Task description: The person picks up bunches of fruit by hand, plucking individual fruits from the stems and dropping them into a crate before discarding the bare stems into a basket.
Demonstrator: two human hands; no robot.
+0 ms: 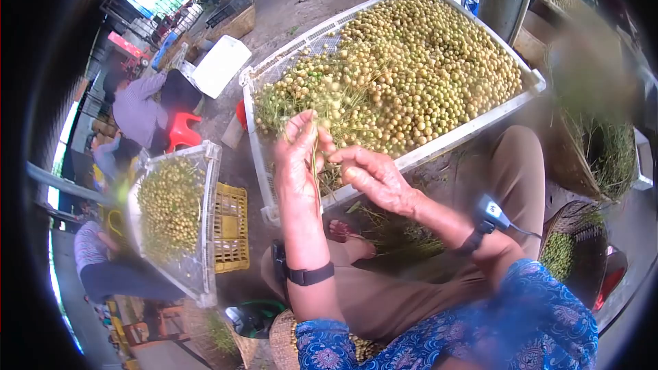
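My left hand [296,157] is raised over the near left edge of a large white mesh tray [288,55]. Its fingers are closed on a thin green fruit stem [315,164] that hangs down along the wrist. My right hand [378,177] is just to the right, thumb and fingers drawn together close to the left hand; what they pinch, if anything, is too small to make out. Heaped in the tray are small round yellowish-brown fruits [425,68], like longans. Loose green stems [274,106] lie among them on the left side.
A second white tray of fruit [212,164] stands at left, beside a yellow crate [232,226]. Baskets with stems [610,157] and green fruit [558,257] are at right. A metal post [506,0] rises behind the tray. Another person [140,106] sits near a red stool [184,130].
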